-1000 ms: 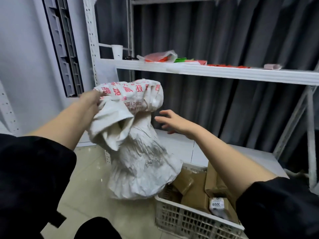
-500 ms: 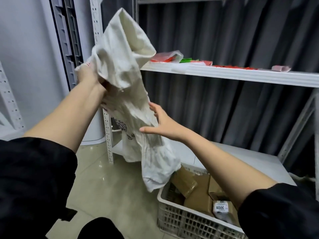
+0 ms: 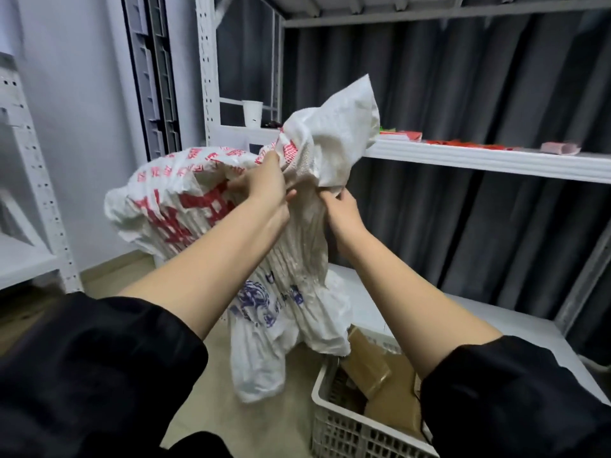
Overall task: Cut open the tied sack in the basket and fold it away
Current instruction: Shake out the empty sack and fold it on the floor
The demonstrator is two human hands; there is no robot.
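Both arms reach forward, left hand (image 3: 264, 186) and right hand (image 3: 340, 209) raised close together, fingers curled.

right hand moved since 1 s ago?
Yes. The right hand was open and clear of the sack, below the shelf. It has moved left onto the sack and now grips it beside the left hand.

A sack (image 3: 297, 246) hangs in the air between two hands, the left hand (image 3: 264, 186) and right hand (image 3: 340, 209) close together at its bunched middle. Below and to its right, a basket (image 3: 350, 428) sits on the floor holding cardboard boxes (image 3: 380, 375). Behind the sack, a cup (image 3: 253, 113) stands at the left end of a shelf (image 3: 479, 157).
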